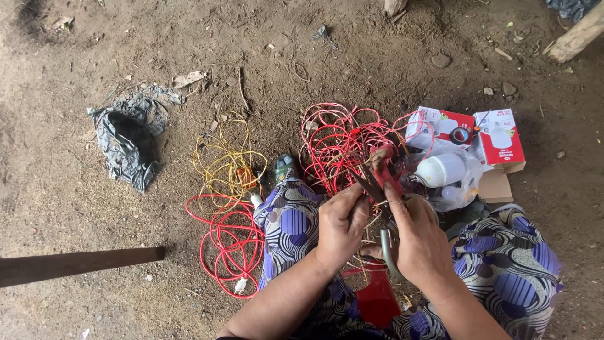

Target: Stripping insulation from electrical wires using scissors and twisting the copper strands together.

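Observation:
I sit on a dirt floor with my knees in patterned blue cloth. My right hand (416,236) grips red-handled pliers (380,171), jaws pointing toward my left hand. My left hand (340,225) pinches a thin wire end at the pliers' jaws. A grey cable (386,252) curves under my right hand. Behind the pliers lies a tangle of red wire (333,141). A red object (377,296) rests between my knees.
A yellow wire coil (228,160) and a red wire coil (229,242) lie at left. A white bulb in a plastic bag (443,173) and two red-and-white boxes (500,137) sit at right. A crumpled grey bag (129,141) and a wooden stick (75,263) lie further left.

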